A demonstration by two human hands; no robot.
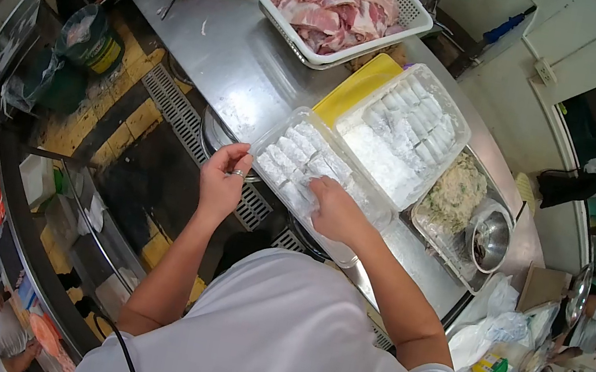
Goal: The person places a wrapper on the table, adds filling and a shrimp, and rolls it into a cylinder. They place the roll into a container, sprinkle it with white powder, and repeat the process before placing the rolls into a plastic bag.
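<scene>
My left hand (223, 181) pinching near tray (380, 215) rim, right hand (334, 208) flat on floured pieces (295, 155). Tray overhangs table edge; could tip.

We find open desk (229, 54) left of the white basket (415, 17), while the clear tray (351, 247), second tray (458, 130), yellow board (356, 85) and steel pan (454, 249) crowd the right.

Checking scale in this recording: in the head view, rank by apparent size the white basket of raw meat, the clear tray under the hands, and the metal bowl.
1. White basket of raw meat, largest.
2. Clear tray under the right hand; it looks slightly smaller, though fisheye distortion makes this unsure.
3. Metal bowl, clearly smallest.
</scene>
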